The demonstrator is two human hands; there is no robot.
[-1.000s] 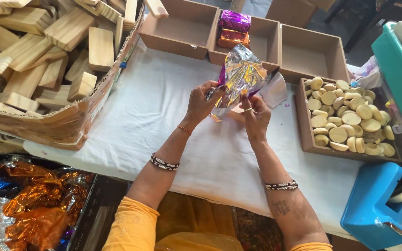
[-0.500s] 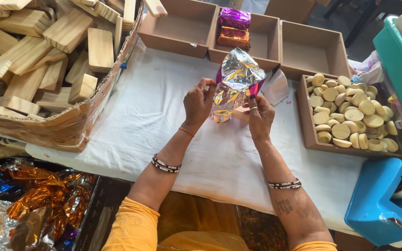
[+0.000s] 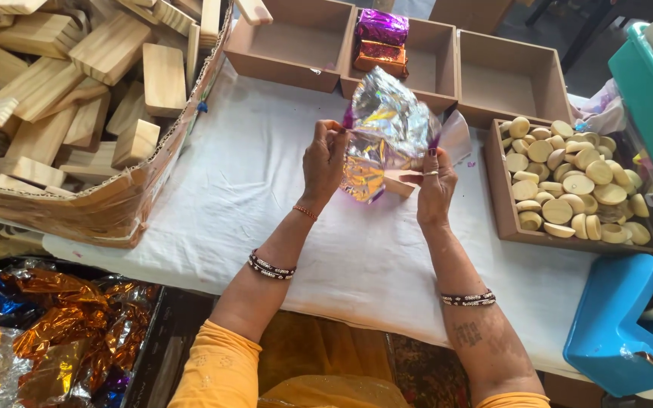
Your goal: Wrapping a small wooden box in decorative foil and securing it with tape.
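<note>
A crinkled silver-and-purple foil sheet is pinched at its upper edge by the left hand and grasped lower by the right hand. A pale wooden piece is partly covered between the hands. The foil is judged light, thin and tear-prone; its edges are best held.

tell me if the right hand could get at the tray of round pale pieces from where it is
Probably yes. The right hand is beside the tray of round pale pieces, with only bare white cloth between. But it is pinching the foil sheet with the left hand, so it would have to let go.

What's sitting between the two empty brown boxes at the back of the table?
In the head view, a third brown box sits between them, holding two foil-wrapped blocks: a purple one and an orange one.
</note>
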